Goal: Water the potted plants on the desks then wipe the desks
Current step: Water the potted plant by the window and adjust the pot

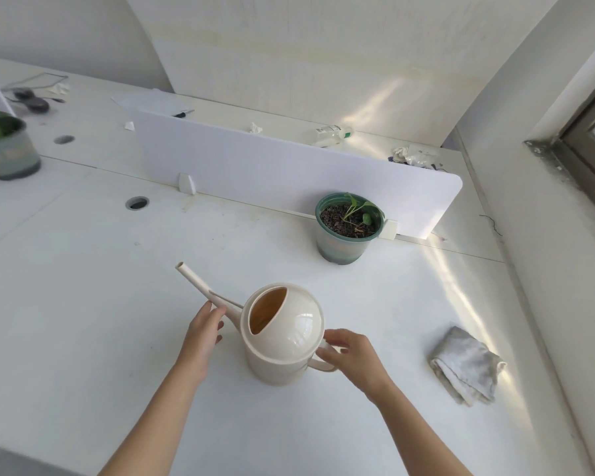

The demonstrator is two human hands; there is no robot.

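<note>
A cream watering can (284, 333) stands upright on the white desk (100, 304), its long spout pointing up and left. My left hand (203, 333) touches the base of the spout with curled fingers. My right hand (349, 353) is at the can's handle, fingers spread around it, not clearly closed. A small potted plant (348, 225) in a green-rimmed pot stands further back by the white divider. A second potted plant (6, 146) sits at the far left. A folded grey cloth (466, 365) lies to the right of the can.
A white divider panel (289, 166) crosses the desk behind the pot. Two round cable holes (137, 203) are on the left. Behind the divider lie a bottle (334, 134), crumpled tissues and papers. The wall and window sill (564, 159) bound the right side.
</note>
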